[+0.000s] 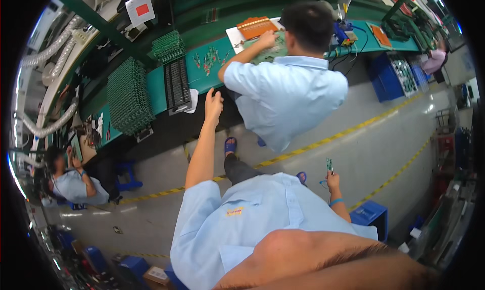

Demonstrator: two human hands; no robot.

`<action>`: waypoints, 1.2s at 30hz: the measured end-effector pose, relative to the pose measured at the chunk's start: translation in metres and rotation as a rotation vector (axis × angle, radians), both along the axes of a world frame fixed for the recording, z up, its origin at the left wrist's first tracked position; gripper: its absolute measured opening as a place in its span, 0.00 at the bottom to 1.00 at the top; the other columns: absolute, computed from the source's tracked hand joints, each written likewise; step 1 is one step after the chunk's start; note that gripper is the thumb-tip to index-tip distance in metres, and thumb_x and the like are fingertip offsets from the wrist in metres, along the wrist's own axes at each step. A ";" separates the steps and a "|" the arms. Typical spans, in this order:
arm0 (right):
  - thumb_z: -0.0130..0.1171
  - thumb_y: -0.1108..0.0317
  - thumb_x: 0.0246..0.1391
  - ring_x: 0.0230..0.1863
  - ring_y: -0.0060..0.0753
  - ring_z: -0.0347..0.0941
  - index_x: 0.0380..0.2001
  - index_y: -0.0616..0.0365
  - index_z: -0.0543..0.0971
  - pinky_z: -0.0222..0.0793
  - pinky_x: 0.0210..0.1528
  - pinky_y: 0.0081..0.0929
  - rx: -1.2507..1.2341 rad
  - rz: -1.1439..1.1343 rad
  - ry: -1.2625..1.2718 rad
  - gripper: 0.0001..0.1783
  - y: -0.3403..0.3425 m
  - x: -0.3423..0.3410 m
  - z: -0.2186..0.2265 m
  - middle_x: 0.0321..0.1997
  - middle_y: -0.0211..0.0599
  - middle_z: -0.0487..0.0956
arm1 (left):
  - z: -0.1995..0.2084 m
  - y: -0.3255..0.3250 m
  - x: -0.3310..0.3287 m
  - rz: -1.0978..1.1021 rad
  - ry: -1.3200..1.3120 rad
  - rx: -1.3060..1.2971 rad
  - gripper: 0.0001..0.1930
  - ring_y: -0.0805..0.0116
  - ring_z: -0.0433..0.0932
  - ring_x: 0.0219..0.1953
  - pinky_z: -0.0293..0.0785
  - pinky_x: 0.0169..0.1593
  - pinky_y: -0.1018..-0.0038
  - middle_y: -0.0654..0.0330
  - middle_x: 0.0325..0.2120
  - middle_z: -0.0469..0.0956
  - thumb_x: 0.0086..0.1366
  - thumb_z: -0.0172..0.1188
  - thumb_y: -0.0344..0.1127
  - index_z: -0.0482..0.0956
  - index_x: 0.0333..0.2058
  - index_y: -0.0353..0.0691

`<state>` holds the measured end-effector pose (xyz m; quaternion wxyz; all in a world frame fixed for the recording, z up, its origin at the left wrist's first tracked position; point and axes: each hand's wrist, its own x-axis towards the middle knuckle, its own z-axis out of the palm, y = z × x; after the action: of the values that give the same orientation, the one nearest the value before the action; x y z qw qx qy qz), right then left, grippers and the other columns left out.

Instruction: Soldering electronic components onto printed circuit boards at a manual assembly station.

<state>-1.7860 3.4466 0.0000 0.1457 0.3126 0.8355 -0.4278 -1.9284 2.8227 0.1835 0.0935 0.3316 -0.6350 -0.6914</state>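
My left hand (213, 106) reaches out toward the front edge of the green-topped bench (157, 90). Its fingers are slightly bent and apart, and nothing shows in them. Close to it are a white piece (192, 101) at the bench edge and a long black slotted rack (176, 80). Out to my right, low over the floor, my right hand (333, 181) is closed around a small green circuit board (329, 164), which stands upright from the fingers. A blue band circles that wrist.
A co-worker (293, 88) in light blue sits at the bench ahead, handling a green panel. Stacked green racks (129, 98) and small boards with red parts (208, 61) lie on the bench. Another person (76, 181) works at far left. A blue bin (370, 218) stands right.
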 end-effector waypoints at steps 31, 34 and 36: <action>0.58 0.56 0.60 0.28 0.38 0.72 0.39 0.66 0.82 0.70 0.37 0.38 0.065 0.400 -0.198 0.20 -0.316 0.112 0.034 0.29 0.48 0.81 | -0.120 -0.127 -0.065 -0.017 0.086 -0.437 0.16 0.54 0.73 0.26 0.70 0.37 0.57 0.53 0.24 0.70 0.70 0.56 0.42 0.64 0.43 0.36; 0.58 0.59 0.60 0.27 0.38 0.71 0.36 0.66 0.81 0.69 0.35 0.36 -0.053 0.486 -0.204 0.17 -0.380 0.055 0.098 0.28 0.45 0.81 | -0.113 -0.112 0.010 -0.189 -0.050 -0.404 0.16 0.53 0.73 0.29 0.70 0.40 0.58 0.52 0.28 0.71 0.72 0.53 0.45 0.64 0.40 0.37; 0.57 0.59 0.62 0.26 0.38 0.71 0.35 0.64 0.80 0.69 0.34 0.35 -0.089 0.564 -0.176 0.16 -0.424 0.018 0.125 0.27 0.41 0.80 | -0.107 -0.108 0.054 -0.385 -0.229 -0.249 0.14 0.57 0.74 0.31 0.70 0.41 0.62 0.53 0.29 0.73 0.72 0.54 0.43 0.66 0.42 0.37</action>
<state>-1.7684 3.0229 0.1249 0.3443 0.0970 0.8539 -0.3780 -1.8744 2.7146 0.0767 -0.0721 0.2667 -0.7731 -0.5709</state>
